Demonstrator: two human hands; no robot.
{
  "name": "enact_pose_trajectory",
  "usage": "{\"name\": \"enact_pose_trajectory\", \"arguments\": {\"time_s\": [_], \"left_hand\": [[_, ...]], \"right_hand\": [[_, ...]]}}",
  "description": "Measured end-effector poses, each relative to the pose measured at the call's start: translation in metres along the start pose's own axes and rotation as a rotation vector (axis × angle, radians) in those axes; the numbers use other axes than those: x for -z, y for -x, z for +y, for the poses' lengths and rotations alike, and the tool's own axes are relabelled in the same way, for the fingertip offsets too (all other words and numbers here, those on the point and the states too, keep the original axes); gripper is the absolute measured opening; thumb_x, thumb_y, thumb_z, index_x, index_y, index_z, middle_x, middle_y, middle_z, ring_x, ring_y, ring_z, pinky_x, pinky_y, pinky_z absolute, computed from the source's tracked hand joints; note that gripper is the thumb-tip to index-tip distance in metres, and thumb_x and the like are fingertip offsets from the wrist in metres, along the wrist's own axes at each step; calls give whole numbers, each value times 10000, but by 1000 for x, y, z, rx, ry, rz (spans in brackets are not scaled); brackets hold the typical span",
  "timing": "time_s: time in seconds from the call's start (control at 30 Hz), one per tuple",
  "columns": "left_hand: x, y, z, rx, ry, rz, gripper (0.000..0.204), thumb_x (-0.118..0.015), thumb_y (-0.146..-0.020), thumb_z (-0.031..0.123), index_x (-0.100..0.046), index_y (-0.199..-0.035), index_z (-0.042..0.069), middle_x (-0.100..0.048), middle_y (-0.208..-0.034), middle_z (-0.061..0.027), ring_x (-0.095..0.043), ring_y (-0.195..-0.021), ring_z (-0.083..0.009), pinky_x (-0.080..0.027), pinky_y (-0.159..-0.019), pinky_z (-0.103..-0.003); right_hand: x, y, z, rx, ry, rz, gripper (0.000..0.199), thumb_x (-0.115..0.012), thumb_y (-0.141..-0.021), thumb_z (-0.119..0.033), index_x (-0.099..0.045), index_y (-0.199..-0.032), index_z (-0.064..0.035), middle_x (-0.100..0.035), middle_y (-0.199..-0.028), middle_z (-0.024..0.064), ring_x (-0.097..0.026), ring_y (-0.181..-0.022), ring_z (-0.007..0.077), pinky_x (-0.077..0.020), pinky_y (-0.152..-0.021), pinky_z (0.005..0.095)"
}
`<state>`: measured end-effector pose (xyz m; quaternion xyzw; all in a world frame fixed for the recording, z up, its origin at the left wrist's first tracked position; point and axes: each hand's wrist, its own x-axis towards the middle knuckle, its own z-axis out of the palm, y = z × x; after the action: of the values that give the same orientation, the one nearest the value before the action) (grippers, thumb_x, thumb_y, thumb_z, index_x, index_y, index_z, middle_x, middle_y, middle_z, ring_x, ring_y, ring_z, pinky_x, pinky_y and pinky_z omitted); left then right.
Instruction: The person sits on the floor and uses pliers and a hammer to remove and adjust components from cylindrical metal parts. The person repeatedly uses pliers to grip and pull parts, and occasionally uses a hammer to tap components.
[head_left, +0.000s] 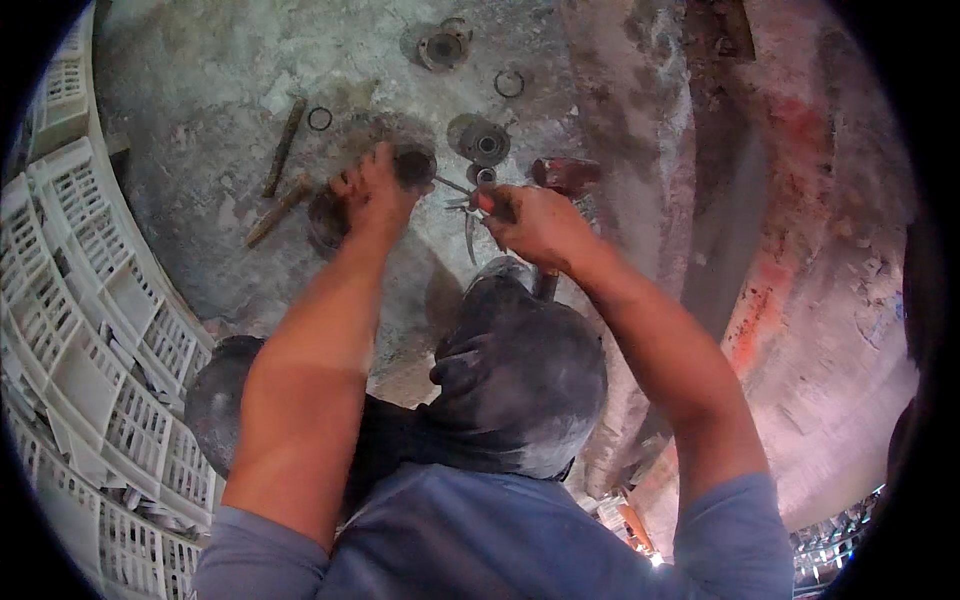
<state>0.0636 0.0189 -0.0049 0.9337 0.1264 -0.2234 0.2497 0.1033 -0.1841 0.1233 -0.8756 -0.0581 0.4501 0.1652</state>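
- The part being worked is a dark round hub (412, 165), lying on the grimy concrete floor (200, 90) ahead of the person, just left of centre.
- The left hand (370, 195) rests on it, fingers closed over its near edge, so this hand is the nearer one.
- The right hand (535, 222) is clamped on pliers (468, 205). Their long axis runs roughly sideways, tips pointing left toward the hub and stopping just short of it.
- The two hands are apart, the pliers spanning the gap between them.
- Beyond lie a flanged disc (485, 142), another flange (443, 47), two loose rings (319, 118) (509, 83) and a red-handled tool (566, 174).
- Two rusty rods (283, 148) lie further left, near white crates (90, 330).
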Motion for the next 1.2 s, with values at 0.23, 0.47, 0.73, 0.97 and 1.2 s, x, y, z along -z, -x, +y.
{"name": "enact_pose_trajectory", "arguments": {"time_s": [0.23,0.47,0.73,0.97,1.2], "left_hand": [[3,0,4,43,49,-47,864,-855,-660,475,-479,-1364,146,-540,-1347,-160,-466,-1267,-378,-295,-1049,-551],[4,-2,1,47,91,-37,799,-854,-694,437,-470,-1337,158,-538,-1331,-162,-468,-1269,-376,-245,-1071,-586],[-2,-5,2,29,84,-41,784,-850,-696,456,-483,-1321,158,-550,-1327,-147,-482,-1249,-384,-242,-1070,-606],[-27,-1,-24,-61,282,-83,770,-849,-702,434,-493,-1330,167,-542,-1326,-139,-476,-1251,-362,-247,-1076,-604],[5,-3,-4,2,119,-99,820,-850,-701,418,-466,-1379,163,-511,-1357,-140,-424,-1310,-341,-267,-1083,-586]], "right_hand": [[34,-17,-32,36,403,-9,240,-563,-893,-251,-698,-1074,-168,-714,-956,156,-684,-914,370,-532,-774,492],[48,-40,-60,240,728,-20,212,-569,-888,-252,-736,-1007,-198,-716,-910,135,-693,-885,331,-544,-756,471],[44,-63,-114,504,1040,-79,176,-626,-802,-188,-763,-856,-91,-730,-906,115,-715,-878,297,-558,-698,446],[45,-86,-170,454,1195,-303,186,-686,-793,-215,-785,-936,-148,-744,-957,68,-717,-910,285,-562,-701,436],[66,-113,-133,299,1122,-497,200,-702,-757,-166,-782,-935,-121,-738,-953,100,-717,-888,300,-572,-720,437]]}}
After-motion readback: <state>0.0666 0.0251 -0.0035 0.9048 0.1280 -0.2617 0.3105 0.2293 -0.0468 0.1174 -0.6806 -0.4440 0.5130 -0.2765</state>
